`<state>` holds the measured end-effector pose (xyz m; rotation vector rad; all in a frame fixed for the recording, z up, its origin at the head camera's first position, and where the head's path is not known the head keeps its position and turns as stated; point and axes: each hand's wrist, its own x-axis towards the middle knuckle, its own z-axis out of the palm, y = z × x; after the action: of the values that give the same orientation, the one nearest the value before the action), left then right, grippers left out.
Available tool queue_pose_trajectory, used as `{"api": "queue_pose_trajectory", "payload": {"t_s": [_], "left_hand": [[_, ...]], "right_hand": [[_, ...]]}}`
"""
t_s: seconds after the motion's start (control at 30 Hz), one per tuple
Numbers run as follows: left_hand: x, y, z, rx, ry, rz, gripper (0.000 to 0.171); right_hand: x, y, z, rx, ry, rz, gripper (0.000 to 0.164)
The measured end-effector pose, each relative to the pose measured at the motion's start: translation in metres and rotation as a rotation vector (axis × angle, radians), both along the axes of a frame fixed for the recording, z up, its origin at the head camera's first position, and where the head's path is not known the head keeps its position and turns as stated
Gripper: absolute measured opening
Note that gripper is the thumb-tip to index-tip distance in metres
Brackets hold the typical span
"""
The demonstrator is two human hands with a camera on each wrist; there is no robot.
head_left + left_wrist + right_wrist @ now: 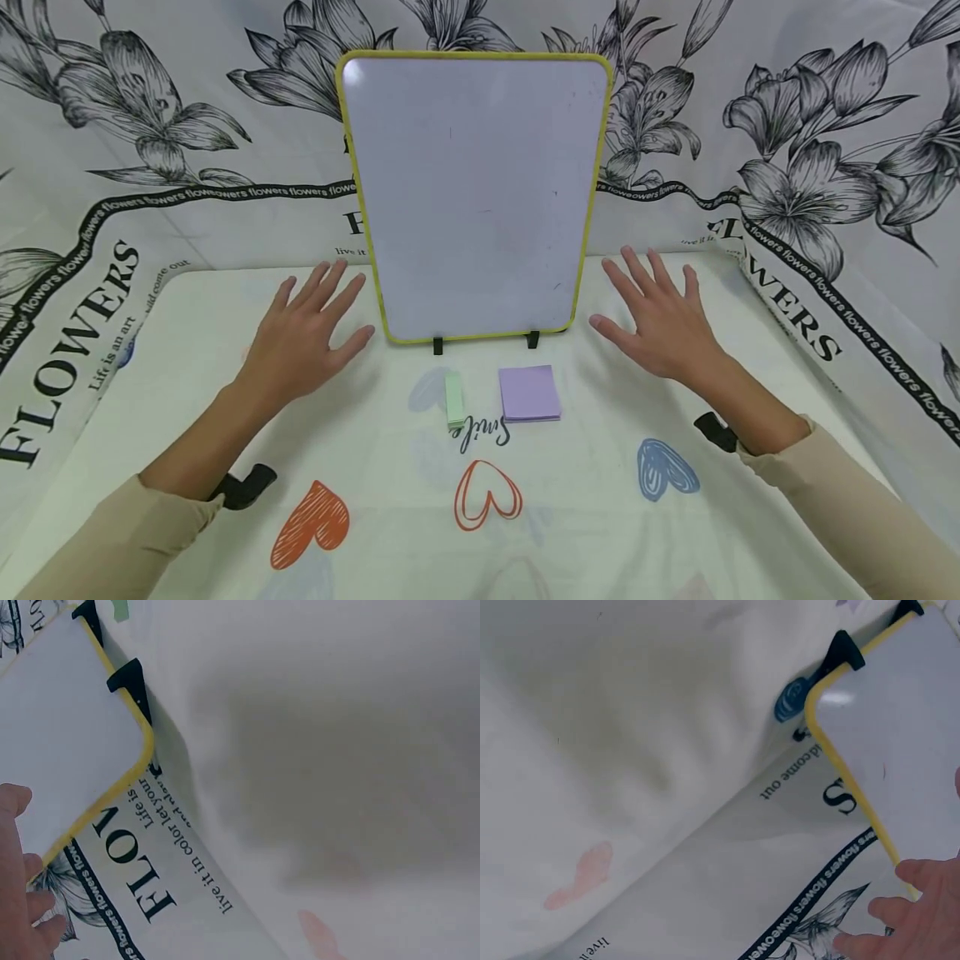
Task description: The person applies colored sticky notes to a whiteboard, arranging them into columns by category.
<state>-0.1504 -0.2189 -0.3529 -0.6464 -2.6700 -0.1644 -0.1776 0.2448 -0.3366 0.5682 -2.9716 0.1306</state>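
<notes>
A whiteboard (480, 196) with a yellow rim stands upright on small black feet (438, 346) at the back of the table. To its left, my left hand (303, 337) is spread with straight fingers and holds nothing. My right hand (660, 321) is spread the same way on the other side, also holding nothing. Both hands are apart from the board in the head view. In front of the board lie a purple sticky note pad (529, 393) and a narrow green sticky note pad (454, 400). Each wrist view catches part of the whiteboard (67, 742) beside some fingers.
A white tablecloth (390, 533) printed with hearts covers the table. Behind the board rises a cloth backdrop (285, 225) with black line-drawn flowers and lettering. Each wrist carries a black mount, the left one (243, 487) near the sleeve cuff.
</notes>
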Motion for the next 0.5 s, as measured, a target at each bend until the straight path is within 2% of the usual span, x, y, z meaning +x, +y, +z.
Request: {"api": "queue_pose_trajectory", "payload": {"t_s": [0.1,0.17,0.37,0.5], "left_hand": [[0.002,0.011,-0.002,0.009,0.054,-0.078,0.063],[0.003,0.019,-0.003,0.011,0.062,-0.12,0.063],[0.008,0.04,-0.011,0.021,-0.023,-0.208,0.065],[0.008,0.051,-0.018,0.018,-0.091,-0.275,0.064]], "right_hand": [[0.006,-0.005,-0.003,-0.022,-0.001,0.035,0.079],[0.009,-0.008,-0.005,-0.048,-0.006,0.066,0.076],[0.016,-0.016,-0.014,-0.134,-0.105,0.161,0.071],[0.022,-0.019,-0.023,-0.195,-0.166,0.255,0.069]]}}
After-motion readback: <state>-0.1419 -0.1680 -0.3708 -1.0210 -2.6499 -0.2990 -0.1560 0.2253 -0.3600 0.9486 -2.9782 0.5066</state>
